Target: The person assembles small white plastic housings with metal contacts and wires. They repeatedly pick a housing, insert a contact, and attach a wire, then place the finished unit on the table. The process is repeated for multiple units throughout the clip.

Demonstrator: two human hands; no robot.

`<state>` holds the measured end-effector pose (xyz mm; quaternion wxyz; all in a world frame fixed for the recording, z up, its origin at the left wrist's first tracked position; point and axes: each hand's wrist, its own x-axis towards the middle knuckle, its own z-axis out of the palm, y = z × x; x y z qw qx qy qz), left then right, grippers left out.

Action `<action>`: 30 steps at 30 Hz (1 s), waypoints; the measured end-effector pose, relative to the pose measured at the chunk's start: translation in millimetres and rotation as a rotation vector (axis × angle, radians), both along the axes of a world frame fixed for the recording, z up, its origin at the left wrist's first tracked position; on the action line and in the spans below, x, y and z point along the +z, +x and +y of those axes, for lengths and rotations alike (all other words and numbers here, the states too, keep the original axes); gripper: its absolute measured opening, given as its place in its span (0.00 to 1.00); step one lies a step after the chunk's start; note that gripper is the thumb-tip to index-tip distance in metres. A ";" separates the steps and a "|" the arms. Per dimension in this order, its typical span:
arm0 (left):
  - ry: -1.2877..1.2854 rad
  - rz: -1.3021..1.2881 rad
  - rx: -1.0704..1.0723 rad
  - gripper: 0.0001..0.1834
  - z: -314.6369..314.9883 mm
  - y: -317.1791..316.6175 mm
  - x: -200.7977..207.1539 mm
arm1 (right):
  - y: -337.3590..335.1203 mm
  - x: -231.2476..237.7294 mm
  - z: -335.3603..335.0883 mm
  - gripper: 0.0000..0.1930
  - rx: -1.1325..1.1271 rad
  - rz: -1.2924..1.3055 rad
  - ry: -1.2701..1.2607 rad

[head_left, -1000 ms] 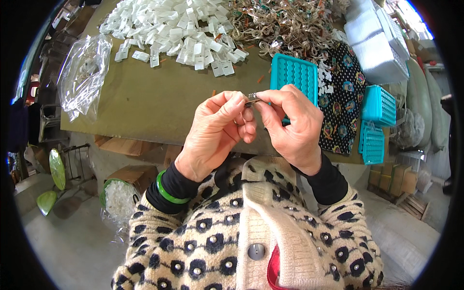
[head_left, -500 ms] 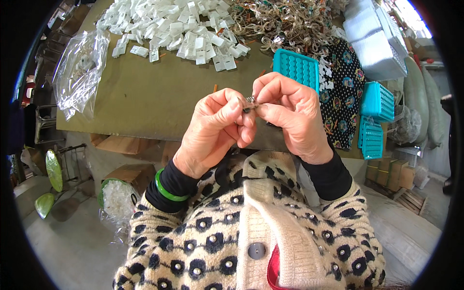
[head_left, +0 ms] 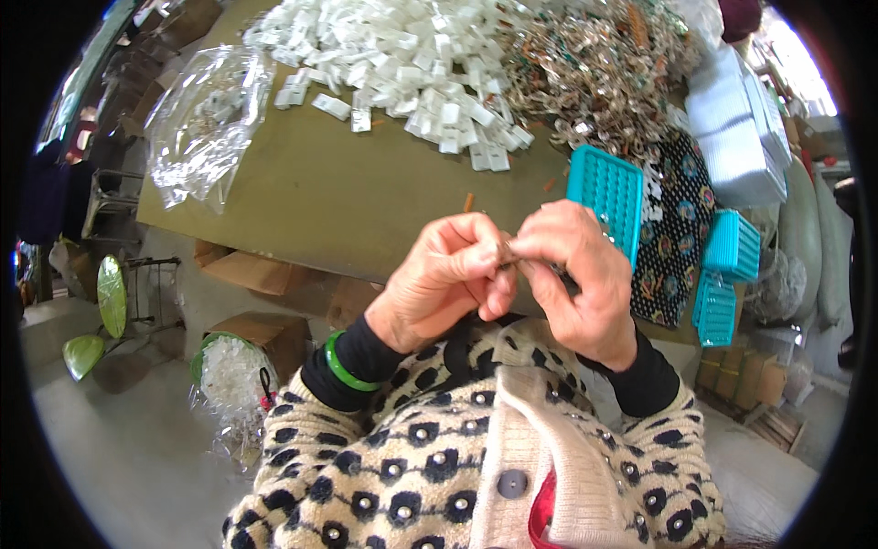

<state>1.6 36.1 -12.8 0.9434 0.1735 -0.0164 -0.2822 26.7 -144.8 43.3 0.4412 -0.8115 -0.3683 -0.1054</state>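
Above the near edge of the table my two hands meet, fingertip to fingertip. My left hand (head_left: 448,279), closed in a pinch, holds one side of a small brownish, shiny piece (head_left: 507,258). From the other side, my right hand (head_left: 578,279) pinches it with curled fingers. Most of the piece is covered by my fingers, and its kind is too small to make out. Just beyond my right hand lies a teal plastic tray (head_left: 606,197) with rows of round hollows.
Across the table (head_left: 338,197) lie a heap of white plastic cards (head_left: 412,69) and a tangled heap of shiny clear and brown pieces (head_left: 604,69). A clear bag (head_left: 206,128) is at left. Teal trays (head_left: 732,245) are stacked at right; a bin of clear pieces (head_left: 233,375) stands below.
The scene has shifted right and down in the picture as the view turned. My right hand has rolled over the small piece, its fingers now covering more of it. Both hands still pinch.
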 end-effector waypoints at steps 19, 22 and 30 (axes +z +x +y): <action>2.317 -0.638 0.651 0.13 128.6 115.9 -14.3 | -12.6 -19.6 -5.6 0.04 0.022 0.839 0.352; 2.325 -0.558 0.606 0.12 126.4 106.9 -21.6 | -9.6 -23.7 -6.1 0.03 0.047 0.774 0.384; 2.190 -0.541 0.811 0.10 124.8 87.4 -18.3 | -8.6 -18.6 -8.0 0.04 0.010 0.907 0.551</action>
